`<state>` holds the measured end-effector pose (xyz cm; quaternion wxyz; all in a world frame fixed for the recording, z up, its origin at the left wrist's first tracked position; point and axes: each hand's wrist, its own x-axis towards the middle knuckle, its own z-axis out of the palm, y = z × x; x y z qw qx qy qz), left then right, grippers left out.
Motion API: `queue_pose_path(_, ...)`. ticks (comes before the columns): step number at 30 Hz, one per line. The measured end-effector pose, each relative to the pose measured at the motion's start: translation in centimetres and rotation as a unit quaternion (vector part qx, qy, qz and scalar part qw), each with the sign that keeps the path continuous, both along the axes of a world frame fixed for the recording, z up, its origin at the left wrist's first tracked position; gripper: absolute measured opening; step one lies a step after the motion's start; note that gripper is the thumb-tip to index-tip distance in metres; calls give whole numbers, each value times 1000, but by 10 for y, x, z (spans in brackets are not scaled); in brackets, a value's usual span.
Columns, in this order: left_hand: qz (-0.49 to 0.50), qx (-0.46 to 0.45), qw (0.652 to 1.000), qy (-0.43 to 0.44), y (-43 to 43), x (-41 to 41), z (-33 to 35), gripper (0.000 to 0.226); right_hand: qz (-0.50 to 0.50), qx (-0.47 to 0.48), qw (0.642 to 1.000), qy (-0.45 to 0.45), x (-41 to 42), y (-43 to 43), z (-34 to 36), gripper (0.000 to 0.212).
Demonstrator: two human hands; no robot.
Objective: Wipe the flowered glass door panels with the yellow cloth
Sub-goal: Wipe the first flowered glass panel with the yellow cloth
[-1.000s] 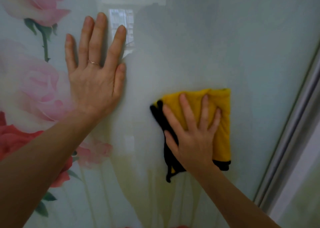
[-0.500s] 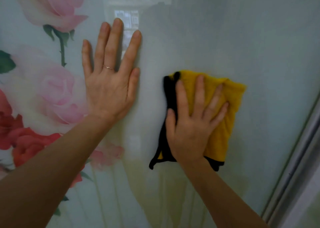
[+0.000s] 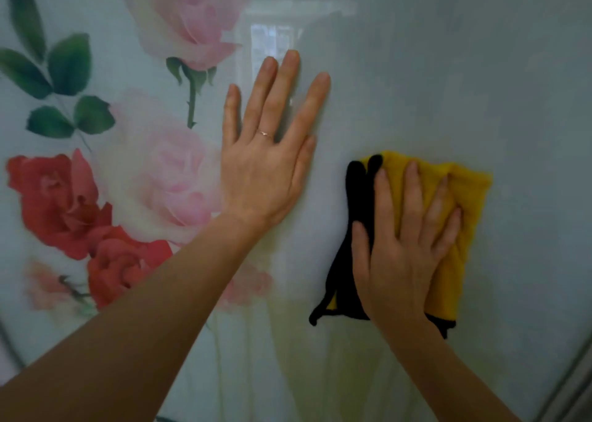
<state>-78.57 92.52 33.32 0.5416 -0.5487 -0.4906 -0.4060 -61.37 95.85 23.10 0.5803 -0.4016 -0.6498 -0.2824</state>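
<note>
Surface: glossy pale glass door panel fills the view, with printed roses on its left half and plain glass on its right.
Right hand: lies flat, fingers straight and a little spread, pointing up. It presses the cloth to the glass and does not curl round it.
Cloth: folded, yellow with a black edge, long axis upright. It sits under the right palm on the plain glass, the yellow showing above and right of the fingers, the black at left and below.
Left hand: flat on bare glass, fingers straight, holding nothing, a thin ring on one finger. It is left of the cloth and somewhat higher, with a strip of glass between.
Turning relation: the cloth is already under the right hand. Free glass lies above it and to its right, as far as the door frame at lower right. A stroke to the left would likely soon meet the bracing left hand.
</note>
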Motion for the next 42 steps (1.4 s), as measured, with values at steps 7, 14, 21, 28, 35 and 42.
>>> queue_pose_path(7, -23, 17, 1000, -10, -3, 3, 1, 46, -16, 18, 999, -27, -35, -6, 6, 55)
queue_pose_path(14, 3, 28, 999, 46, -15, -37, 12, 48, 33, 42, 989, -139, -31, -10, -32, 54)
queue_pose_path(21, 1, 9, 1000, -27, -37, -105, 24, 49, -5, 30, 998, 57, -95, -24, 12, 47)
queue_pose_path(28, -27, 37, 999, -11, -39, -116, 17, 45, 96, 83, 967, -221, -132, -41, -36, 52)
queue_pose_path(35, -11, 10, 1000, -20, -53, -150, -23, 49, 14, 50, 998, 22, -123, -34, 26, 53)
queue_pose_path(42, -19, 9, 999, -24, -54, -154, -29, 48, 41, 76, 991, -105, -165, -47, -8, 56)
